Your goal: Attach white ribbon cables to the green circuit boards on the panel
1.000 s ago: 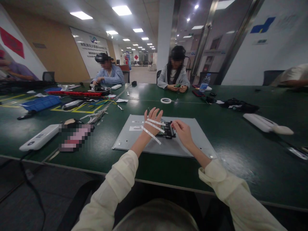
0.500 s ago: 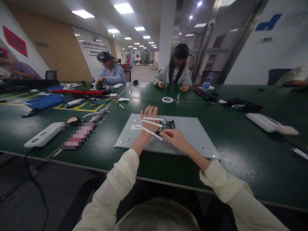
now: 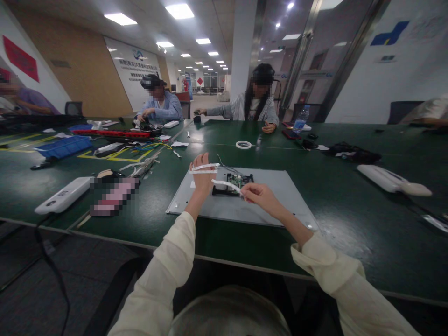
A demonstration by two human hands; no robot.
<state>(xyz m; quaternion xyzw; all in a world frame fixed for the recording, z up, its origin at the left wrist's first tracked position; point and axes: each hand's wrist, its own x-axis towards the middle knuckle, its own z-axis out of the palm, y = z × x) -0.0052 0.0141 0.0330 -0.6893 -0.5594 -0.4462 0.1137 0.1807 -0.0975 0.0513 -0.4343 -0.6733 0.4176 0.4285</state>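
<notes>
My left hand [image 3: 202,179] is raised over the left part of a flat grey panel [image 3: 273,205], fingers stretched out. Two strips of white tape [image 3: 205,169] lie across the back of it, their right ends sticking out past the hand. A third tape strip [image 3: 226,183] is pinched by one end in my right hand [image 3: 261,196], its free end reaching left toward my left wrist. Behind this strip, a green circuit board [image 3: 240,179] in a black frame sits on the panel, with thin wires at its upper left.
A roll of white tape [image 3: 243,145] lies beyond the panel. To the left are a white device [image 3: 65,195], a pink blurred item [image 3: 115,197], loose cables and a blue tray [image 3: 65,148]. Another white device [image 3: 380,178] lies right. Co-workers sit across the green table [image 3: 350,224].
One tape strip has come off the back of my left hand and is now in my right hand. My left hand has moved left. A co-worker opposite has stretched an arm toward a small black object.
</notes>
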